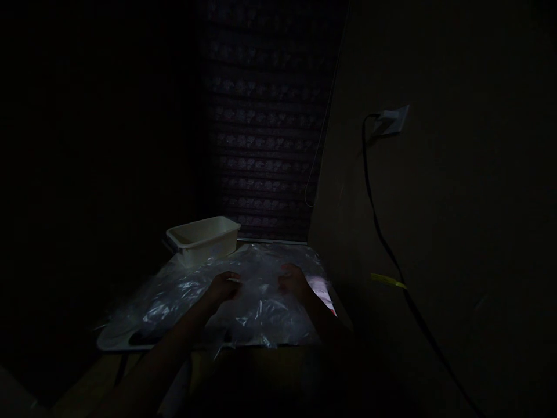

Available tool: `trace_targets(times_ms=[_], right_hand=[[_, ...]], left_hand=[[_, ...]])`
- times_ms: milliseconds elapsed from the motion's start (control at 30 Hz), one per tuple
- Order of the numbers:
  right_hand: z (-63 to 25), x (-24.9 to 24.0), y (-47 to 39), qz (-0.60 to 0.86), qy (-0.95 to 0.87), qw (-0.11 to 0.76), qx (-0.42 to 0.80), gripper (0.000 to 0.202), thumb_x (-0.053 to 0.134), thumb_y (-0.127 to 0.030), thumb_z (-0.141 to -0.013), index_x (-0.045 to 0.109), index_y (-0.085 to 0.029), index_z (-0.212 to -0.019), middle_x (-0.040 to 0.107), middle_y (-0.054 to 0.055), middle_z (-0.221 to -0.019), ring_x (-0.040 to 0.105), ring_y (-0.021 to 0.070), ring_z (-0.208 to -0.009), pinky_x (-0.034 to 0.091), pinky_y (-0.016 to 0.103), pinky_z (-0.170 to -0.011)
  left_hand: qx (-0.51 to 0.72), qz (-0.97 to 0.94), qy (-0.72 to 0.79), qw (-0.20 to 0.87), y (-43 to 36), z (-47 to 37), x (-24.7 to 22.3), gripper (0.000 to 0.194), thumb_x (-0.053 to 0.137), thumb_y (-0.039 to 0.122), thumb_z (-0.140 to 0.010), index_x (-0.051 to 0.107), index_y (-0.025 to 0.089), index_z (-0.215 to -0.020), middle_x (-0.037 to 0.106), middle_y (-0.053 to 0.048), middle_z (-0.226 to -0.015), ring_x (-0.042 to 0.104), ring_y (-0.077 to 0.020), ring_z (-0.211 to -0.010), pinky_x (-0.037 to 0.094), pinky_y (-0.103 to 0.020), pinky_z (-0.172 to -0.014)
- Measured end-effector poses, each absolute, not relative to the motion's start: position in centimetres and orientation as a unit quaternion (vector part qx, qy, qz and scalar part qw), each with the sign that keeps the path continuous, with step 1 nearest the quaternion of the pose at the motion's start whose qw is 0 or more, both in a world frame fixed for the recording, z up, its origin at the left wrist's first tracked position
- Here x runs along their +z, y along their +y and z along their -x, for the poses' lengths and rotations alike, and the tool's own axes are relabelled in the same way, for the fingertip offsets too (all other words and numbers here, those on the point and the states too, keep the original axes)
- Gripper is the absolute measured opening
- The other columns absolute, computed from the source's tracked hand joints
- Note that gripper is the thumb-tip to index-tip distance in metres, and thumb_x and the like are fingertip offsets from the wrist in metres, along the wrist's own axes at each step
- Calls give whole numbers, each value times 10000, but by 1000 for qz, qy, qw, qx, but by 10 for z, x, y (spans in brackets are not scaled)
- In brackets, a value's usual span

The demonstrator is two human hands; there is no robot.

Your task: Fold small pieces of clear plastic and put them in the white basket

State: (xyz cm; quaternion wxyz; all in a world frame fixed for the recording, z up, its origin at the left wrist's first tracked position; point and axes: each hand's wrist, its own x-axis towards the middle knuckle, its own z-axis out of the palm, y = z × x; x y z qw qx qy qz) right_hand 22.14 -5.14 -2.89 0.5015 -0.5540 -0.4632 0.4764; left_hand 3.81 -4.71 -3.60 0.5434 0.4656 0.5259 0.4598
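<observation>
In the dim head view, crinkled clear plastic bags (174,296) lie spread over a small table. My left hand (224,287) is above the middle of the pile, its fingers curled and closed on the edge of a clear plastic bag (261,287). Opposite it, my right hand (293,281) is closed on the other side of the same bag, fingers bent inward. The film stretches between both hands, and its outline merges with the plastic beneath. Fingertips are hard to make out in the dark.
A cream plastic basin (209,249) stands at the table's back left. A pale printed packet (321,293) lies by the right edge. On the right wall, a black cable (374,215) with a yellow tag (387,281) hangs from a socket (394,120). A patterned blind (261,139) is behind.
</observation>
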Motion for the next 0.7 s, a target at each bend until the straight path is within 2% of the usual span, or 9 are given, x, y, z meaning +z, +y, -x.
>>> trace_targets(times_ms=[133, 467, 700], right_hand=[[-224, -27, -53, 557, -460, 501, 476, 359, 453, -82, -522, 332, -159, -851, 385, -123, -335, 376, 65, -245, 317, 184, -288], [-235, -21, -61, 513, -459, 474, 550, 405, 487, -121, -485, 322, -159, -853, 461, -93, -373, 422, 77, -287, 329, 195, -326], [-235, -25, -57, 510, -482, 471, 534, 340, 522, -151, -443, 362, -170, -742, 447, -89, -351, 414, 80, -287, 314, 195, -322]], left_hand=[[499, -459, 505, 534, -47, -38, -34, 135, 521, 107, -447, 464, 130, -566, 402, 82, -313, 358, -35, -293, 277, -172, -353], [521, -421, 511, 539, -44, -30, -36, 117, 538, 113, -416, 475, 122, -514, 464, 55, -383, 414, -43, -355, 314, -186, -407], [472, -419, 507, 587, -50, -31, -29, 178, 550, 189, -469, 506, 124, -629, 532, 13, -509, 479, -77, -406, 342, -203, -422]])
